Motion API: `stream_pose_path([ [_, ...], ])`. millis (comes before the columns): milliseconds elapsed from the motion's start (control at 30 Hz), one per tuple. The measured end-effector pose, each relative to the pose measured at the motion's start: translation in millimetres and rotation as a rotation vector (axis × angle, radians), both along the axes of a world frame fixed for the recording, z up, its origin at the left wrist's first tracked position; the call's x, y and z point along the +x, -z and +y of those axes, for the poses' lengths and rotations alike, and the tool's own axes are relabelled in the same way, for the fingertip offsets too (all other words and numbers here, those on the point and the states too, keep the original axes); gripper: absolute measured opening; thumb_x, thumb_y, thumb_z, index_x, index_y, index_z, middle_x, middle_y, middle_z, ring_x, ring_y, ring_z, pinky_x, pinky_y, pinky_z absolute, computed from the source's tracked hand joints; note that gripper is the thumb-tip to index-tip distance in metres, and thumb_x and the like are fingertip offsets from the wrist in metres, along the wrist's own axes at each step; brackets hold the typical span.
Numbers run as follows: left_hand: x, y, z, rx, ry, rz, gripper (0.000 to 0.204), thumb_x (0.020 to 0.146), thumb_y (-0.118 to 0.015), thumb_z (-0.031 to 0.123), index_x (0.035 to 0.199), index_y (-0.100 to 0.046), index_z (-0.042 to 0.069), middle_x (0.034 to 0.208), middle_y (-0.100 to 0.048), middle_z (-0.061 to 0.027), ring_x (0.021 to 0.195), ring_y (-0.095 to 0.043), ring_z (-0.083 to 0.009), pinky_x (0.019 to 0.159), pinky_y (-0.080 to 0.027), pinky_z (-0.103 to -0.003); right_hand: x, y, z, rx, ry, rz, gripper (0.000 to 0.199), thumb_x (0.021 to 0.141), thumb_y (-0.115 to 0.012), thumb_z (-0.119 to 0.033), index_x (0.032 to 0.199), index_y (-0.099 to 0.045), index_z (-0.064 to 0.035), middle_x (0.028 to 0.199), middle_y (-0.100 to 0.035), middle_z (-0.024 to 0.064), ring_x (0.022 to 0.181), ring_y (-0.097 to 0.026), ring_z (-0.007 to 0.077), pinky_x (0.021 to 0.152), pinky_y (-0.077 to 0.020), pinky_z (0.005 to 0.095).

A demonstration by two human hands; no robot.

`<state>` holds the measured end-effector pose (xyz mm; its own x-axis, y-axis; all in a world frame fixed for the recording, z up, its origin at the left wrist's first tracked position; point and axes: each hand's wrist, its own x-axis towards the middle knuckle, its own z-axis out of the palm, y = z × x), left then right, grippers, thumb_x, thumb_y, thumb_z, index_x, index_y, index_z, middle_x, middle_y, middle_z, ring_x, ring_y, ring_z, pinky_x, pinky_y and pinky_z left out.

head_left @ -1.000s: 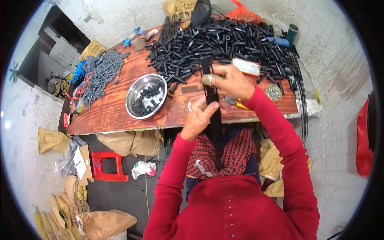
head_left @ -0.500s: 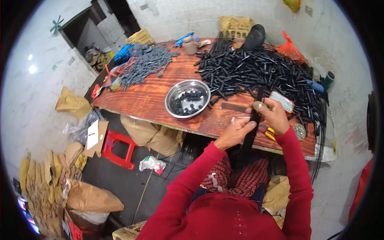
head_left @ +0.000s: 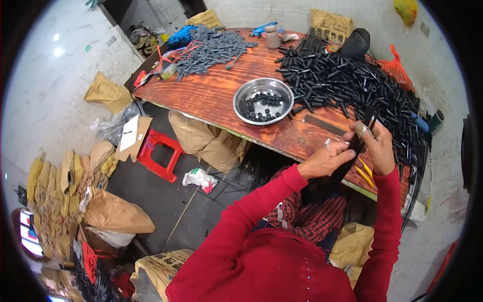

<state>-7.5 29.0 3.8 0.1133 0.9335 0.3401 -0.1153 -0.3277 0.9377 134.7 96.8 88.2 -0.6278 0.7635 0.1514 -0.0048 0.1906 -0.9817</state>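
Wooden table (head_left: 206,90): heap of grey pieces (head_left: 214,53) at far left, lidded jar (head_left: 272,39) at far edge, tan printed sack (head_left: 331,26) behind, orange-red plastic bag (head_left: 397,69) and dark green flask (head_left: 435,122) on right side. Yellow bag (head_left: 405,11) up on wall. Floor: red stool (head_left: 172,141), cardboard piece (head_left: 142,137) with white sheet (head_left: 130,132) just beside, crumpled white plastic bag (head_left: 197,178). Bulky brown sack (head_left: 204,143) under table edge. Folded sacks (head_left: 65,176) stacked left, brown paper sack (head_left: 118,211) lying near.
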Motion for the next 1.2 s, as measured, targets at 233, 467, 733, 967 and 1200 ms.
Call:
stream_pose_path([
  [233,1.9,17.0,2.2,-0.093,0.073,-0.035,0.034,0.103,-0.042,0.039,0.087,-0.054,0.011,0.074,-0.044,0.0093,0.063,-0.041,-0.0004,0.052,-0.035,-0.020,7.6,2.3,-1.5,0.072,-0.015,-0.025,0.029,0.096,-0.057,-0.027,0.104,-0.064,-0.0006,0.088,-0.069,0.0055,0.079,-0.063,0.0104,0.070,-0.0483,0.0239],
  [467,-18.8,-5.9,-7.4,-0.132,0.083,-0.004,0.035,0.104,-0.040,0.032,0.113,-0.057,0.002,0.098,-0.053,0.0045,0.094,-0.046,-0.0059,0.086,-0.041,-0.025,-3.2,-7.7,7.2,0.123,-0.139,0.028,0.032,0.099,-0.055,-0.028,0.103,-0.066,0.0012,0.097,-0.069,0.0059,0.090,-0.063,0.0125,0.084,-0.0489,0.0278],
  [733,-17.3,-6.1,-3.1,-0.212,0.019,-0.039,0.037,0.103,-0.045,0.032,0.116,-0.060,0.001,0.096,-0.065,-0.0027,0.087,-0.059,-0.0098,0.079,-0.048,-0.026,5.2,8.6,15.7,0.040,-0.114,0.047,0.035,0.098,-0.056,-0.033,0.102,-0.065,0.0004,0.098,-0.070,0.0086,0.090,-0.065,0.0138,0.082,-0.0520,0.0301],
  [967,-6.1,2.5,9.9,-0.155,0.016,0.034,0.040,0.095,-0.055,0.014,0.131,-0.053,-0.002,0.120,-0.061,-0.0049,0.108,-0.055,-0.0122,0.096,-0.045,-0.031,18.9,-15.1,-4.7,0.207,0.015,-0.095,0.028,0.096,-0.054,-0.019,0.106,-0.067,0.0039,0.099,-0.067,0.0057,0.091,-0.061,0.0130,0.084,-0.0475,0.0286],
  [1200,3.8,17.3,4.4,-0.114,0.099,-0.070,0.029,0.097,-0.053,0.014,0.122,-0.057,0.000,0.108,-0.064,-0.0017,0.096,-0.057,-0.0074,0.085,-0.047,-0.026,34.4,-48.1,-55.5,0.385,-0.092,-0.167,0.023,0.092,-0.056,-0.016,0.092,-0.067,0.0036,0.102,-0.068,0.0119,0.093,-0.063,0.0183,0.084,-0.0489,0.0311],
])
